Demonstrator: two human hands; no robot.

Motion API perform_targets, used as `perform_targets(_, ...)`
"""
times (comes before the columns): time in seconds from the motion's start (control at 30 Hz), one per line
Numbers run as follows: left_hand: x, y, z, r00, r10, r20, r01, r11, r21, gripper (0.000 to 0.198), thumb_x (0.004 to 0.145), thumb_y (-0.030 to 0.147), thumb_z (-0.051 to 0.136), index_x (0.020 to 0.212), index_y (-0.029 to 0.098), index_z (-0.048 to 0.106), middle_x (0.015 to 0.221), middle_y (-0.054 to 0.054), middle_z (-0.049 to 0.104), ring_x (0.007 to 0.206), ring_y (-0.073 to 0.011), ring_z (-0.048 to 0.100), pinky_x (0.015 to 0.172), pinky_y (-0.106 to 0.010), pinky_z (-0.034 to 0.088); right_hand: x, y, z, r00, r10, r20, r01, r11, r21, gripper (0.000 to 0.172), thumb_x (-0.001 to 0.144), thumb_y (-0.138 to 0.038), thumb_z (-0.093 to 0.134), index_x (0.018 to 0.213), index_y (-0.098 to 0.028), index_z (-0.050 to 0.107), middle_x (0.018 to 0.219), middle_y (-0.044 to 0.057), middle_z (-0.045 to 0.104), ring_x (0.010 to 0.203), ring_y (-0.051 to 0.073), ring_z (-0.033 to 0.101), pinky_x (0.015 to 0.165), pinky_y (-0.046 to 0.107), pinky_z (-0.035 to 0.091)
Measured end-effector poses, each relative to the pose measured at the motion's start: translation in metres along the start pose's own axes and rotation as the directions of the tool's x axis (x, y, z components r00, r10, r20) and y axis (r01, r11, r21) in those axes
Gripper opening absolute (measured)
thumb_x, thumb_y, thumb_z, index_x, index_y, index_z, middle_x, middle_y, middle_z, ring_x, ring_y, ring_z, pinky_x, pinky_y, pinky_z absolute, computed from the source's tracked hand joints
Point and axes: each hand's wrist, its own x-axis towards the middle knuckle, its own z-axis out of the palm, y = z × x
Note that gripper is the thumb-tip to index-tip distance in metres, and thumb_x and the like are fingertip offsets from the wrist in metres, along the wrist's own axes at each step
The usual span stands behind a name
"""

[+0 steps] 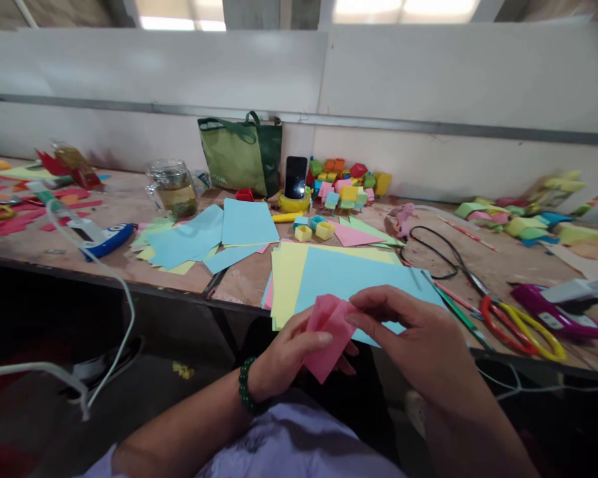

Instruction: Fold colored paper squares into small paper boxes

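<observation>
A partly folded piece of pink paper [327, 342] is held over my lap, just off the table's front edge. My left hand [292, 345], with a green bead bracelet at the wrist, grips it from the left, thumb on top and fingers underneath. My right hand [408, 325] pinches its upper right corner between thumb and forefinger. Right behind the hands lies a stack of sheets with blue paper [363, 275] on top and yellow paper [285, 285] showing at the left. Small folded yellow and blue paper boxes [323, 230] sit beyond the stack.
Red-and-yellow-handled scissors [508, 325], pencils [461, 312] and a purple glue gun [561, 312] lie at right. Leftward are blue sheets [249, 222], a glass mug [172, 189] and a blue glue gun [109, 239]. A phone [296, 178], green bag [242, 156] and colourful folded pieces [349, 192] stand behind.
</observation>
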Motion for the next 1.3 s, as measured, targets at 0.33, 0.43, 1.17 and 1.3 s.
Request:
perform_targets(0.33,0.0,0.011,0.003,0.973,0.079,-0.216,-0.012,0.956,0.293,0.037,0.086,0.046,0.057,0.078,0.01,0.061,0.062,0.001,0.047,0.054,-0.0063,0.038,0.051,-0.019,0.03,-0.001,0.006,-0.001,0.999,-0.029,0.031,0.028,0.998,0.048,0.011,0.083,-0.032,0.064,0.079,-0.024,0.071,0.08,0.001,0.072,0.072,0.017,0.066,0.065,0.027,0.054)
perform_targets(0.43,-0.002,0.015,0.007,0.974,0.096,-0.205,-0.015,0.93,0.367,0.04,0.086,0.048,0.057,0.069,0.011,0.054,0.059,0.003,0.041,0.052,-0.0048,0.031,0.048,-0.018,0.024,0.0,0.006,0.0,0.999,-0.014,0.048,0.012,0.999,0.053,0.01,0.083,-0.031,0.064,0.08,-0.025,0.071,0.08,0.0,0.072,0.073,0.017,0.067,0.065,0.026,0.053)
perform_targets(1.17,-0.004,0.016,0.011,0.924,0.358,-0.131,-0.214,0.772,0.599,0.03,0.092,0.034,0.052,0.106,0.018,0.072,0.08,-0.004,0.069,0.069,-0.0128,0.058,0.065,-0.021,0.045,0.002,0.007,0.01,0.973,0.13,0.193,-0.192,0.918,0.348,0.021,0.074,-0.038,0.073,0.082,-0.019,0.069,0.076,0.002,0.068,0.067,0.014,0.062,0.058,0.023,0.051)
perform_targets(1.3,-0.004,0.013,0.011,0.907,0.377,-0.19,-0.184,0.757,0.626,0.03,0.089,0.037,0.055,0.093,0.015,0.075,0.072,-0.003,0.067,0.062,-0.0117,0.053,0.056,-0.02,0.042,0.002,0.008,0.014,0.969,0.187,0.158,-0.243,0.83,0.503,0.028,0.069,-0.039,0.076,0.06,-0.017,0.062,0.057,-0.001,0.059,0.054,0.011,0.052,0.048,0.022,0.043)
